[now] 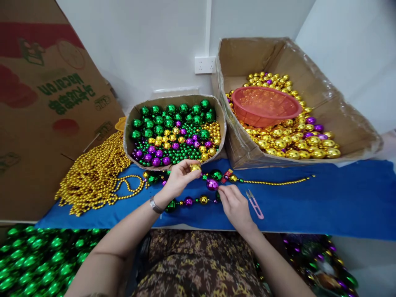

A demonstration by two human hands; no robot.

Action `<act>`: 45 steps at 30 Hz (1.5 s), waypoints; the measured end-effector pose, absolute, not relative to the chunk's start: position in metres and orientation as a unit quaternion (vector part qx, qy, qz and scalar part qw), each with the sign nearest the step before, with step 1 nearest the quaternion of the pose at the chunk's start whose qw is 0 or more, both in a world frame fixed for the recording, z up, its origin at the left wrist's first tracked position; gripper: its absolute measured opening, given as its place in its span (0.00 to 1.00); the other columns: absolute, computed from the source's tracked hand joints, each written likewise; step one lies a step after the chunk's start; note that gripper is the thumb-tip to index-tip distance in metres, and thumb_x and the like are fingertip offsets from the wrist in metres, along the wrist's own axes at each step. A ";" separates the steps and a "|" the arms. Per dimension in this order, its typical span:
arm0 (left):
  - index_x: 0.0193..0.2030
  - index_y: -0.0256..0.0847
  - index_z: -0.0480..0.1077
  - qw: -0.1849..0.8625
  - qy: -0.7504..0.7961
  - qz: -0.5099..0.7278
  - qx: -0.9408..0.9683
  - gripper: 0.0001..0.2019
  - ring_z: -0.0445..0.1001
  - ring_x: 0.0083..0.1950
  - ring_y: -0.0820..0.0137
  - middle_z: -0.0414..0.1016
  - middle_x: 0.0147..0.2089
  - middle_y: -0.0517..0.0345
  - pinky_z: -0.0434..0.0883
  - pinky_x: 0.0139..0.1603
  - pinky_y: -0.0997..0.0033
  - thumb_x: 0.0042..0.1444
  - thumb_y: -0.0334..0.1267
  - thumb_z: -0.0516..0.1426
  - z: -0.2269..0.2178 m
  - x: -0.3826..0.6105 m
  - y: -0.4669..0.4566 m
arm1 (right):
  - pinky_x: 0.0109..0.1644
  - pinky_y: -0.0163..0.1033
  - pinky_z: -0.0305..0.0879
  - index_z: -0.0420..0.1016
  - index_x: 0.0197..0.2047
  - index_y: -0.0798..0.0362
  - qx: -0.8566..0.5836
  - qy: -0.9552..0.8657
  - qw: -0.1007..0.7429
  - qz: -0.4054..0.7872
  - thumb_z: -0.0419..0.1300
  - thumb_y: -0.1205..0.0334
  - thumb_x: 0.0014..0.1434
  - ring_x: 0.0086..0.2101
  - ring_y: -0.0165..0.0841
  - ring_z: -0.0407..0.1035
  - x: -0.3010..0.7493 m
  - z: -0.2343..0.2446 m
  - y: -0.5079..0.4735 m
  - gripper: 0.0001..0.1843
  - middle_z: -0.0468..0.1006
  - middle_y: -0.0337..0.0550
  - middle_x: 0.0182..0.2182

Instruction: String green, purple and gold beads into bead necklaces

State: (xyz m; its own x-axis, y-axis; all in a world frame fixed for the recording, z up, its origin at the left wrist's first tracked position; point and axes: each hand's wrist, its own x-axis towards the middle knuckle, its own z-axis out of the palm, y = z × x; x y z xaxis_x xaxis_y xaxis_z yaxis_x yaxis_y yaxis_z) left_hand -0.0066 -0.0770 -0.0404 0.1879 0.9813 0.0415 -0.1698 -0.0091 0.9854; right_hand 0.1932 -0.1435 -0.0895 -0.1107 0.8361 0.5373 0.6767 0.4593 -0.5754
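My left hand pinches a gold ball bead just in front of the small box of beads. My right hand is closed in a pinch beside a purple ball bead, apparently on its string, which I cannot make out. A strand of green, purple and gold balls lies under both hands on the blue cloth. A thin gold bead string runs off to the right.
A small cardboard box holds green, gold and purple balls. A large box at right holds gold balls and an orange basket. Gold bead strands pile at left. Pink thread snips lie by my right hand.
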 end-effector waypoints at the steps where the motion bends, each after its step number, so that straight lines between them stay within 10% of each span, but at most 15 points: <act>1: 0.45 0.37 0.74 0.576 0.401 0.492 0.516 0.18 0.72 0.33 0.75 0.75 0.33 0.58 0.73 0.37 0.74 0.47 0.41 0.67 -0.041 -0.006 -0.077 | 0.42 0.38 0.70 0.73 0.43 0.51 -0.512 -0.738 0.429 0.096 0.51 0.61 0.67 0.34 0.34 0.73 0.193 -0.089 -0.143 0.10 0.75 0.46 0.34; 22: 0.51 0.38 0.69 0.551 0.365 0.422 0.620 0.20 0.75 0.44 0.67 0.77 0.47 0.47 0.73 0.42 0.69 0.56 0.48 0.59 -0.015 -0.028 -0.093 | 0.30 0.34 0.71 0.68 0.42 0.49 -0.412 -0.436 0.571 0.561 0.65 0.51 0.56 0.24 0.26 0.70 0.173 -0.104 -0.135 0.16 0.72 0.35 0.29; 30: 0.45 0.31 0.74 -0.031 0.667 0.032 0.744 0.13 0.74 0.50 0.53 0.77 0.45 0.36 0.67 0.53 0.54 0.59 0.32 0.51 0.021 -0.149 0.005 | 0.31 0.32 0.69 0.69 0.42 0.48 -0.393 -0.412 0.604 0.558 0.66 0.53 0.56 0.25 0.24 0.69 0.186 -0.097 -0.136 0.15 0.72 0.35 0.30; 34: 0.33 0.30 0.77 -0.043 0.686 -0.149 0.711 0.08 0.74 0.50 0.44 0.77 0.41 0.30 0.66 0.50 0.50 0.49 0.25 0.56 0.012 -0.189 0.044 | 0.31 0.32 0.69 0.69 0.41 0.49 -0.407 -0.421 0.597 0.549 0.66 0.52 0.56 0.25 0.25 0.69 0.186 -0.099 -0.138 0.15 0.72 0.35 0.29; 45: 0.24 0.35 0.74 -0.029 0.692 -0.173 0.700 0.05 0.70 0.51 0.43 0.78 0.39 0.36 0.57 0.53 0.41 0.46 0.31 0.57 -0.005 -0.196 0.053 | 0.30 0.33 0.69 0.68 0.40 0.49 -0.421 -0.415 0.597 0.543 0.65 0.52 0.56 0.25 0.26 0.69 0.190 -0.094 -0.140 0.14 0.72 0.35 0.28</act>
